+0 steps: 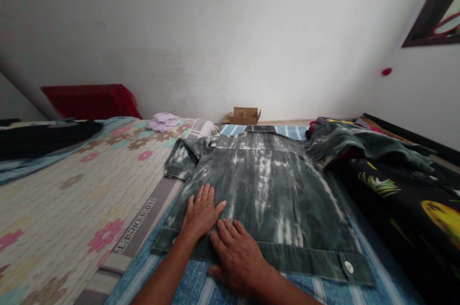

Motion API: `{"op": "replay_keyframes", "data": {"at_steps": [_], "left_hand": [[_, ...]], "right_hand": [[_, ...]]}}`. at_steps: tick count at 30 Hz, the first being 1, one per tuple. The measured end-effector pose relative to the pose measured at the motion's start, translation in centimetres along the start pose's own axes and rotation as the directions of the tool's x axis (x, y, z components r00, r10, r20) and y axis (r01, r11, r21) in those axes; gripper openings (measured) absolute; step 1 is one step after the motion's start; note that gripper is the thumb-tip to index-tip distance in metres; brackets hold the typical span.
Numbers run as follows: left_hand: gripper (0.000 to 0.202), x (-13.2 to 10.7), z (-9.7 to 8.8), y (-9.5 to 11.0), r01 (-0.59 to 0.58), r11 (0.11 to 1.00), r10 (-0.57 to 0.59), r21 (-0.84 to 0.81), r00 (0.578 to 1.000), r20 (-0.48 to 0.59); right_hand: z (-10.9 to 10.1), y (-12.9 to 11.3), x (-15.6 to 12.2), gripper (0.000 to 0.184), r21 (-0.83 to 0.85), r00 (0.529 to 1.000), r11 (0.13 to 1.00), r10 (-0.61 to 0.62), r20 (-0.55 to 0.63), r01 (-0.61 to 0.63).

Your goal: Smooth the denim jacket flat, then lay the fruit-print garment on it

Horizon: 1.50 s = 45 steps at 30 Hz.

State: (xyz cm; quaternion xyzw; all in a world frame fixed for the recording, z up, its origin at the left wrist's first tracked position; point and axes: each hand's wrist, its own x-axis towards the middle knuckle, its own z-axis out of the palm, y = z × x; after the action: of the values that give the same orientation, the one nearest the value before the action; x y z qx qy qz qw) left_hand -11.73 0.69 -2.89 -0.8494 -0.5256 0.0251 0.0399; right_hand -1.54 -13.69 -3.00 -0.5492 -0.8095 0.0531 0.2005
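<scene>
Dark green-and-white mottled button-tabbed jacket [262, 190], one, lying spread, collar away, on blue white-striped cloth [194, 278]. Hands, two: left hand [201, 211] and right hand [240, 253], palms down on the jacket's lower part, fingers extended, gripping nothing. Likely faults: uneven palm pressure could ruck jacket or striped cloth; creases could set in the bent left-side sleeve [179, 161]; the right-side sleeve [345, 140], draped over a black, yellow-printed garment [388, 219], could drag it along if pulled.
</scene>
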Motion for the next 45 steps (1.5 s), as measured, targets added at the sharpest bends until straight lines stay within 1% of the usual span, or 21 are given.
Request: {"op": "replay_keyframes", "data": {"at_steps": [7, 20, 27, 38, 45], "left_hand": [[0.073, -0.15, -0.40, 0.16, 0.002, 1.000, -0.002, 0.013, 1.000, 0.022], [0.074, -0.18, -0.35, 0.11, -0.001, 1.000, 0.000, 0.023, 1.000, 0.017], [0.073, -0.37, -0.87, 0.35, 0.013, 1.000, -0.015, 0.022, 0.997, 0.072], [0.073, -0.24, -0.18, 0.08, 0.001, 1.000, -0.001, 0.007, 1.000, 0.027], [0.073, -0.30, -0.51, 0.20, 0.004, 1.000, -0.004, 0.007, 0.999, 0.041]], "right_hand": [[-0.17, 0.01, 0.04, 0.065, -0.001, 1.000, 1.000, 0.005, 0.008, -0.005], [0.20, 0.09, 0.00, 0.066, 0.020, 1.000, 1.000, 0.003, -0.004, -0.003], [0.46, 0.17, 0.01, 0.066, 0.021, 1.000, 1.000, 0.009, 0.002, -0.009], [0.46, 0.22, 0.09, 0.066, 0.025, 1.000, 1.000, 0.013, 0.011, -0.013], [0.50, 0.17, 0.01, 0.065, 0.027, 1.000, 1.000, 0.014, 0.002, -0.014]]}}
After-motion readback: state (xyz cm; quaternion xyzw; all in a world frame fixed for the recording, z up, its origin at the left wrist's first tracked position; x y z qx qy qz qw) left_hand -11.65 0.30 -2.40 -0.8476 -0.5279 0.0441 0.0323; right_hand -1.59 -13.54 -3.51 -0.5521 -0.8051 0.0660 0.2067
